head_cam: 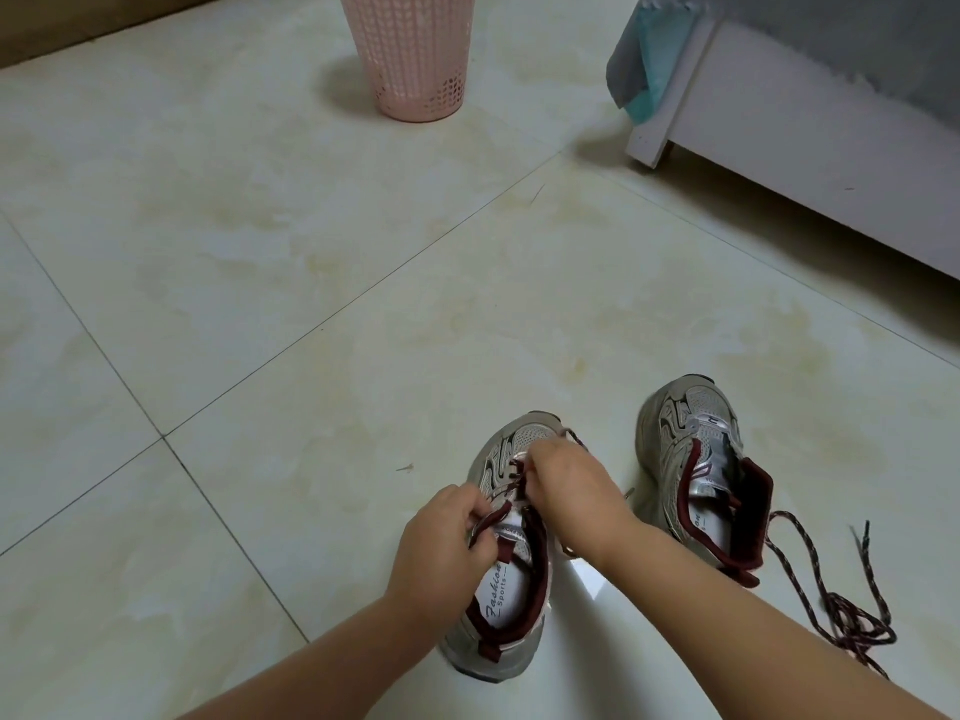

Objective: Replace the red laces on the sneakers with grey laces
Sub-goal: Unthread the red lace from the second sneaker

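While both hands work over the near sneaker, the left hand curls its fingers round the tongue and the dark red lace at the shoe's collar, apparently to steady the shoe. The right hand is bent over the eyelets further forward, fingertips pinching lace, judged to be drawing it out of the holes. Lace is partly threaded on this shoe; the exact eyelet being worked is hidden by the fingers.

To the right, just apart, lies the second sneaker, tilted on its side, its eyelets bare. A loose red lace lies heaped on the floor to its right, so one shoe appears already stripped. No grey laces are in view.

Legible writing: the near insole reads "Fashion Sports". The second shoe's insole and tongue tab carry print too small to read.

Further off, a pink perforated bin stands at far centre, and a white bed frame with grey-and-teal bedding occupies the far right.
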`<state>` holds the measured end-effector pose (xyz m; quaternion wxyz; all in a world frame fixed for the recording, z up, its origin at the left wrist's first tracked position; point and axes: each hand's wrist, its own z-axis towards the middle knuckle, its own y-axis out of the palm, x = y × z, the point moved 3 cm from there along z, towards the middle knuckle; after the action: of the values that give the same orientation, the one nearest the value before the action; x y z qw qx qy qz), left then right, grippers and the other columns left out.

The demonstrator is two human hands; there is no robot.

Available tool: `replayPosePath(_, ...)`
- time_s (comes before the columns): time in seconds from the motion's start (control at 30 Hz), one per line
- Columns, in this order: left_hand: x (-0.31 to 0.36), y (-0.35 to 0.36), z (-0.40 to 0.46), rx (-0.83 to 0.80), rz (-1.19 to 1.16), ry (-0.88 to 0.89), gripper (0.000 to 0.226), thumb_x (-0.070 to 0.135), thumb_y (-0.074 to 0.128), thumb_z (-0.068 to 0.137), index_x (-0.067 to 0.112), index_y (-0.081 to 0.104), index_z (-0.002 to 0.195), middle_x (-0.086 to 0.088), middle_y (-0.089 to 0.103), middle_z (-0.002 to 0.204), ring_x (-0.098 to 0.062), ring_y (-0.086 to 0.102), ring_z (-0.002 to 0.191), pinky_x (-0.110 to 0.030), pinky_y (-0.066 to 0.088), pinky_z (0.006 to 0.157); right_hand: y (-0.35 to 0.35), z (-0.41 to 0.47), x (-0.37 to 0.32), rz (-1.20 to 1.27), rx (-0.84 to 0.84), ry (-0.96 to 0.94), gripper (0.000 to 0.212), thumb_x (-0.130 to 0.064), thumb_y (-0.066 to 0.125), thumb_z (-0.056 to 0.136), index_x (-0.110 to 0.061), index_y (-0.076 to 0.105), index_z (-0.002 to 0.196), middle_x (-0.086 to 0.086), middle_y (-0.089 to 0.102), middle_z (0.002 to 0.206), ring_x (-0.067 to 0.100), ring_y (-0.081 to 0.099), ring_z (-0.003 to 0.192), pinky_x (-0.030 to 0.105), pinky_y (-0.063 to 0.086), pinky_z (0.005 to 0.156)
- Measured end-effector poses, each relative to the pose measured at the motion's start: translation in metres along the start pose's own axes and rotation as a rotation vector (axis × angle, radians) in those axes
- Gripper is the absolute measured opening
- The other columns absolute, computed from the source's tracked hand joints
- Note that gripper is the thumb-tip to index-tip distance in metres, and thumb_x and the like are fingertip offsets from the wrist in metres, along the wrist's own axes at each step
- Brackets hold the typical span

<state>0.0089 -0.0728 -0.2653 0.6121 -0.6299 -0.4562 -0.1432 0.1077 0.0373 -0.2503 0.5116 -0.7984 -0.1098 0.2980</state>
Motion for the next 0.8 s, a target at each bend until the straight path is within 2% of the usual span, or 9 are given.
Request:
replayPosePath(0.07,0.0,-0.001,0.001,0.008,-0.014,-0.006,0.031,0.01,0.061,0.073,0.035,0.045,0.064,0.009,0.057,0.074,0.001,0.053,0.076,-0.01,0.038,0.062,-0.005,0.0,0.008,0.144,0.02,0.145,0.018,-0.008,0.042,0.087,-0.004,0.059,0.093,0.014,0.063,0.097,0.031,0.056,0.091,0.033,0.04,0.073)
replayPosePath(0.13,0.0,-0.001,0.002,0.012,-0.018,-0.014,0.032,0.01,0.061,0.073,0.034,0.044,0.064,0.01,0.056,0.073,0.003,0.052,0.077,-0.007,0.037,0.061,-0.007,-0.002,0.011,0.209,0.031,0.188,0.017,-0.011,0.043,0.089,-0.007,0.059,0.094,0.012,0.064,0.097,0.03,0.057,0.092,0.033,0.042,0.074)
replayPosePath(0.27,0.001,0.0,0.003,0.005,0.032,-0.025,0.03,0.012,0.06,0.073,0.033,0.04,0.064,0.007,0.053,0.074,-0.006,0.051,0.07,-0.018,0.038,0.061,-0.01,-0.003,-0.003,0.121,0.034,-0.024,0.018,-0.018,0.048,0.089,-0.018,0.058,0.105,0.003,0.053,0.109,0.022,0.046,0.105,0.032,0.042,0.082)
replayPosePath(0.4,0.005,0.0,0.004,-0.011,0.073,-0.017,0.032,0.014,0.06,0.074,0.034,0.037,0.065,0.007,0.052,0.076,-0.011,0.052,0.072,-0.024,0.04,0.064,-0.001,0.0,-0.015,-0.06,-0.02,-0.192,0.016,-0.015,0.05,0.087,-0.015,0.063,0.097,0.0,0.044,0.094,0.021,0.043,0.103,0.029,0.037,0.072)
replayPosePath(0.5,0.003,-0.002,0.003,-0.001,0.051,-0.028,0.031,0.013,0.06,0.073,0.032,0.038,0.064,0.007,0.052,0.075,-0.008,0.051,0.07,-0.02,0.037,0.062,-0.009,0.006,-0.004,0.103,0.114,0.054,0.013,-0.006,0.049,0.086,-0.009,0.061,0.082,0.004,0.051,0.086,0.025,0.054,0.09,0.03,0.038,0.067)
replayPosePath(0.57,0.002,-0.003,0.002,0.007,0.028,-0.036,0.029,0.013,0.06,0.073,0.032,0.04,0.064,0.007,0.053,0.074,-0.005,0.051,0.07,-0.017,0.037,0.061,-0.018,0.01,0.012,0.272,0.185,0.286,0.017,-0.005,0.049,0.088,-0.01,0.06,0.076,0.008,0.061,0.089,0.025,0.056,0.08,0.027,0.038,0.065)
replayPosePath(0.6,0.002,-0.003,0.002,0.007,0.023,-0.037,0.028,0.012,0.06,0.073,0.031,0.041,0.065,0.007,0.053,0.074,-0.005,0.051,0.07,-0.016,0.037,0.061,-0.018,0.011,0.016,0.296,0.182,0.325,0.018,-0.005,0.048,0.089,-0.011,0.06,0.076,0.009,0.062,0.092,0.024,0.056,0.081,0.026,0.038,0.066)
replayPosePath(0.7,0.002,-0.001,0.002,0.006,0.037,-0.033,0.028,0.012,0.059,0.073,0.031,0.04,0.066,0.006,0.053,0.075,-0.007,0.051,0.07,-0.019,0.037,0.062,-0.012,0.008,0.009,0.195,0.136,0.161,0.017,-0.007,0.044,0.088,-0.019,0.056,0.09,0.003,0.051,0.099,0.026,0.049,0.099,0.029,0.035,0.073)
replayPosePath(0.8,0.004,-0.001,0.001,-0.004,0.057,-0.017,0.029,0.013,0.059,0.075,0.032,0.038,0.067,0.006,0.053,0.077,-0.011,0.052,0.072,-0.024,0.04,0.064,-0.005,0.004,-0.005,0.089,0.075,-0.082,0.029,-0.022,0.049,0.09,-0.031,0.056,0.117,-0.003,0.044,0.111,0.017,0.034,0.113,0.03,0.024,0.084)
